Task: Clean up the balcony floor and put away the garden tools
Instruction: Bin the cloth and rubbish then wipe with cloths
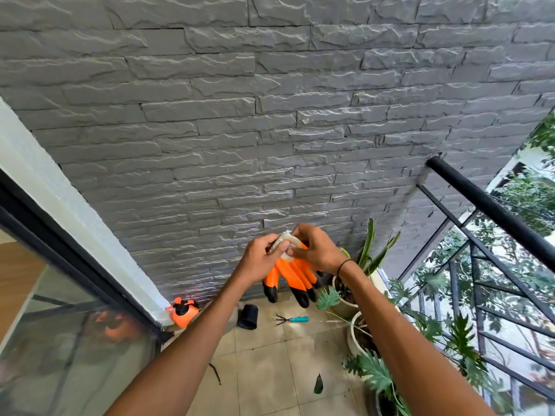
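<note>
Grey stone-clad wall [270, 100] fills the upper and central frame; black balcony railing [492, 211] runs along the right edge, glass sliding door [60, 340] along the lower left. Tiled balcony floor [270, 355] occupies the lower centre. Potted plants [369, 310] stand in a row at lower right beside the railing. At centre, the left hand [259, 259] and right hand [315, 250] both pinch the pale cuffs of a pair of orange gardening gloves [292, 277], whose black-tipped fingers hang downward. On the floor by the wall: orange spray bottle [183, 312] at lower left, black pot [248, 316] lying on its side, teal-handled hand rake [291, 320]. A dark fallen leaf [318, 384] lies at lower centre.
</note>
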